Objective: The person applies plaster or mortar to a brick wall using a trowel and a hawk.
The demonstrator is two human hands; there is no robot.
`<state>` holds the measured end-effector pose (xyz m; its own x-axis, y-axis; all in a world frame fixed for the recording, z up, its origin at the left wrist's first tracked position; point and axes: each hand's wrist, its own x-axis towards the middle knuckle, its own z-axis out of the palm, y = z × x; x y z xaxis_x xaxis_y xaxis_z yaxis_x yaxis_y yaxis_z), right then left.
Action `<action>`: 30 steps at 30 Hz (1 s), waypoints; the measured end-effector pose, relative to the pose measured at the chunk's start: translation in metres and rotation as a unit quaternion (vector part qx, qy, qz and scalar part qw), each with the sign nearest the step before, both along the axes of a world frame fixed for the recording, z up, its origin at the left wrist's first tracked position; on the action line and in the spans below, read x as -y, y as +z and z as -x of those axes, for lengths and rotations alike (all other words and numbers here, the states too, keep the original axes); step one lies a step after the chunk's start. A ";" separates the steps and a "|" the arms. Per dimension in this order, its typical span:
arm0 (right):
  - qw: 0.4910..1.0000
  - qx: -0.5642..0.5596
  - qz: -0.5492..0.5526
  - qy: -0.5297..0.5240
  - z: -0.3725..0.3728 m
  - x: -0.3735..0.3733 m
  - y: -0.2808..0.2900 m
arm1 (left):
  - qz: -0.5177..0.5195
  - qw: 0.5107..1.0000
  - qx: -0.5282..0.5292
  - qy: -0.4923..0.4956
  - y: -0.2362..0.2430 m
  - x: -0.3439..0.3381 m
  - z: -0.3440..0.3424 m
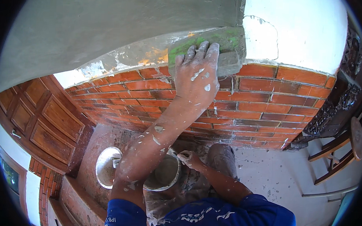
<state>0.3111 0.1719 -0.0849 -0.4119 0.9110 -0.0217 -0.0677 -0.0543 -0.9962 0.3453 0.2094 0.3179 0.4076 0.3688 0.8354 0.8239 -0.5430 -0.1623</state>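
My left hand (199, 67), spotted with dried plaster, is closed on a plastering float (232, 38). The float is green, smeared with grey mortar, and lies against the wall where the wet grey plaster (124, 29) meets the strip above the brick. My right hand (190, 159) is lower down, its fingers closed at the right rim of a bucket (177, 181) of grey mix. What those fingers hold, if anything, I cannot make out. My left forearm hides part of the bucket.
Red brick facing (266, 96) covers the lower wall, with white wall (297, 33) at upper right. A second, pale bucket (99, 168) stands on the ledge at left. Beyond it is a panelled wooden door (59, 122). A wooden chair (336, 156) stands at right on the spattered floor (267, 173).
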 end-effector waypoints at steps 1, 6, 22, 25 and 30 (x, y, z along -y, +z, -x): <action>1.000 0.002 0.016 0.006 0.000 0.000 0.002 | 0.000 1.000 0.001 0.001 0.000 -0.001 -0.003; 0.999 -0.015 0.032 0.026 -0.001 -0.002 -0.001 | 0.024 0.999 -0.028 0.003 0.007 -0.011 -0.003; 0.999 0.020 0.010 0.024 0.003 -0.002 0.006 | -0.030 0.998 -0.058 0.011 -0.001 -0.024 0.036; 0.999 0.013 0.014 0.028 0.001 0.003 0.008 | -0.017 0.996 -0.079 0.037 -0.020 -0.022 0.040; 0.999 0.006 0.033 0.017 0.002 0.000 -0.005 | -0.018 0.998 -0.043 0.031 -0.017 -0.020 0.052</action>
<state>0.3087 0.1720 -0.0904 -0.4419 0.8928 -0.0870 -0.0526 -0.1226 -0.9911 0.2931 0.2290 0.3008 0.4552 0.3666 0.8114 0.8383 -0.4835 -0.2519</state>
